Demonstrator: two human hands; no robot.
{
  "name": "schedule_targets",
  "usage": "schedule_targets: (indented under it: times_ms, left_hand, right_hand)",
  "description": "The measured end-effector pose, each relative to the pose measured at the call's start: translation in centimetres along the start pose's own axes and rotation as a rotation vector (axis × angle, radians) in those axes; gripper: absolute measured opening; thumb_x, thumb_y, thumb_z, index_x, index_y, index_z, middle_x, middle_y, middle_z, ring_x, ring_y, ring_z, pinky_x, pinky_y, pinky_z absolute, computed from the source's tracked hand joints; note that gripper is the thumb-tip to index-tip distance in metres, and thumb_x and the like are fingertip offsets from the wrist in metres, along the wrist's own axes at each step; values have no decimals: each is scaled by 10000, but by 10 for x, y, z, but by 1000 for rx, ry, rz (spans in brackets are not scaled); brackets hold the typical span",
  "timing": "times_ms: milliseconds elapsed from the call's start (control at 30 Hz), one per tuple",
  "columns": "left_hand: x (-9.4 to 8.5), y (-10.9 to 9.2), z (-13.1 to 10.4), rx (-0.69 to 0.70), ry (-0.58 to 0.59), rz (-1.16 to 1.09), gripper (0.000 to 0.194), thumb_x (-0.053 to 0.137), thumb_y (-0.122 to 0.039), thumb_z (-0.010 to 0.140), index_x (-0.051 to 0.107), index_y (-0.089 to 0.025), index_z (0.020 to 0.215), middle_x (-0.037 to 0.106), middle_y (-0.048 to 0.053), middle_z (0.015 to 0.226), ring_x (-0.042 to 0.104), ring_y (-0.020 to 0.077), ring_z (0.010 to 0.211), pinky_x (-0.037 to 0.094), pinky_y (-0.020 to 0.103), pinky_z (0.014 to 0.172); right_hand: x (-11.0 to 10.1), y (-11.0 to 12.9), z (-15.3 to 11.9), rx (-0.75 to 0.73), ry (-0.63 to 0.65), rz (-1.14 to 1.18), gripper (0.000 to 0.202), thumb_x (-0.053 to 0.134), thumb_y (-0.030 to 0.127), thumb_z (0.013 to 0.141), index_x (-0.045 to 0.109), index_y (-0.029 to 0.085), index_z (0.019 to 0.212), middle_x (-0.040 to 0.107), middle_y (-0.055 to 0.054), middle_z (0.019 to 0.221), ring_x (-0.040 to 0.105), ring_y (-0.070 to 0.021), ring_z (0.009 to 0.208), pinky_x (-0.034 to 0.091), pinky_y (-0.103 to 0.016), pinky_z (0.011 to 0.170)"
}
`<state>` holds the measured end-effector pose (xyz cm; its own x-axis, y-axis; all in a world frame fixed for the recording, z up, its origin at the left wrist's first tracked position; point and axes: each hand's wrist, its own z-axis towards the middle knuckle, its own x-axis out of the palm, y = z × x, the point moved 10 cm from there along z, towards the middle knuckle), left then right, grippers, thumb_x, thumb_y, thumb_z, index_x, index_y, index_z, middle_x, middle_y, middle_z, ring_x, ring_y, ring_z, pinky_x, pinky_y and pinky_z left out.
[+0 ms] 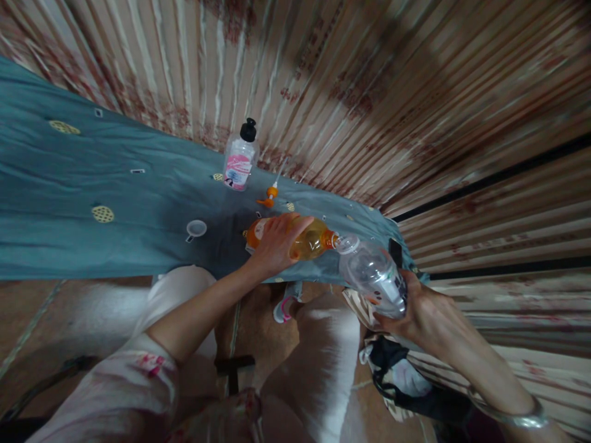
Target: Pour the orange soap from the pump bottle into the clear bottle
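Gripping from above in the head view, the left hand (273, 246) has its fingers curled over the middle of an amber plastic bottle (311, 240), which lies tilted almost flat above the teal patterned cloth (138, 240). Its labelled end shows to the left of the fingers, its shoulder and orange neck to the right. That neck meets the mouth of a clear plastic bottle (369, 271); whether it sits inside cannot be told. The right hand (425, 311) clasps the clear bottle near its base, some fingers hidden beneath. Beyond the left hand lie an orange pump dispenser (270, 195) and a black-capped bottle (240, 163) with a pink label.
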<state>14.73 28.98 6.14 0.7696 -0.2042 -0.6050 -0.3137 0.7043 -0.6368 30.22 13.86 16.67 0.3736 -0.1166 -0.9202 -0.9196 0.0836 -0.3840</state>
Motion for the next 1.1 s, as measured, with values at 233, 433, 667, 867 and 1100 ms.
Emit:
schedule_targets:
  times_ms: [233, 433, 667, 867, 1100]
  left_hand:
    - [0, 0, 0, 9, -6, -13, 725, 685, -272, 743, 368, -243, 1394, 470, 132, 1359, 442, 310, 1266, 342, 483, 1053]
    - [0, -1, 0, 4, 0, -13, 727, 689, -277, 741, 373, -228, 1395, 467, 138, 1358, 437, 313, 1272, 332, 490, 1060]
    - [0, -1, 0, 11, -4, -18, 726, 689, -261, 733, 380, -217, 1389, 468, 139, 1355, 434, 312, 1271, 344, 482, 1051]
    - [-1, -2, 0, 9, -7, -15, 729, 689, -254, 730, 383, -212, 1390, 465, 144, 1356, 436, 313, 1273, 344, 481, 1056]
    - [0, 0, 0, -2, 2, -13, 725, 680, -257, 744, 368, -242, 1398, 464, 131, 1364, 434, 303, 1279, 338, 481, 1061]
  right_hand:
    - [-4, 4, 1, 21, 22, 4, 599, 500, 561, 798, 480, 78, 1152, 653, -79, 608, 651, -270, 551, 427, -311, 485]
    - [-4, 3, 1, 22, 23, -9, 617, 507, 567, 794, 480, 66, 1154, 665, -100, 630, 660, -279, 564, 440, -321, 499]
    - [-2, 2, 0, 7, 22, -15, 621, 521, 559, 789, 463, 73, 1171, 670, -93, 650, 667, -272, 580, 451, -317, 510]
    - [-4, 1, 0, 20, 5, -2, 602, 531, 550, 776, 478, 81, 1150, 667, -93, 637, 661, -275, 570, 442, -318, 498]
    - [-2, 0, 0, 20, 12, 23, 630, 517, 553, 774, 480, 67, 1172, 671, -95, 641, 651, -265, 563, 435, -314, 492]
